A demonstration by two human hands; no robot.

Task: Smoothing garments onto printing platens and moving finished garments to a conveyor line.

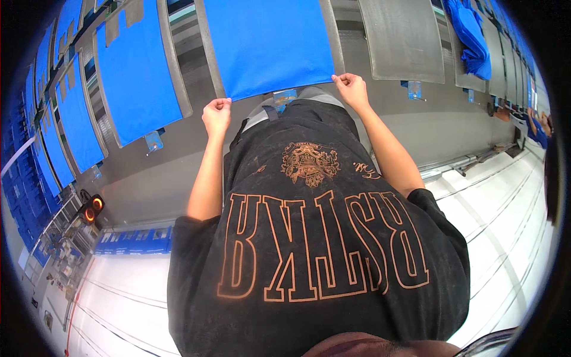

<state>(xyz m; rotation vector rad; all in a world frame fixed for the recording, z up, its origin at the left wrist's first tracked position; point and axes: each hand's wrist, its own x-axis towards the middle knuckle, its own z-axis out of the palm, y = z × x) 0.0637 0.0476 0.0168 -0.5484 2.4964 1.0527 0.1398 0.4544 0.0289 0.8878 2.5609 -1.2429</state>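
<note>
Both sets of fingers are curled tight: the left hand (217,114) is balled into a fist pinching the near edge of the blue cloth (267,41) close to its left corner, and the right hand (351,88) is closed the same way on the right corner of that edge. The cloth is a plain, bright blue sheet, smooth and flat (no creases that I can see), spread over a grey metal panel (338,35) that shows as a thin border on its sides. It stretches away from the knuckles toward the top of the view, so the hands sit right at its nearest hem, well apart from each other. More blue cloths (137,77) lie on matching panels to the left, a bare grey panel (401,38) stands to the right, and a heap of blue fabric (473,35) lies beyond that. Below the panels the floor (511,196) is pale with thin lines, and a small unit with orange lights (90,209) sits at the left.
</note>
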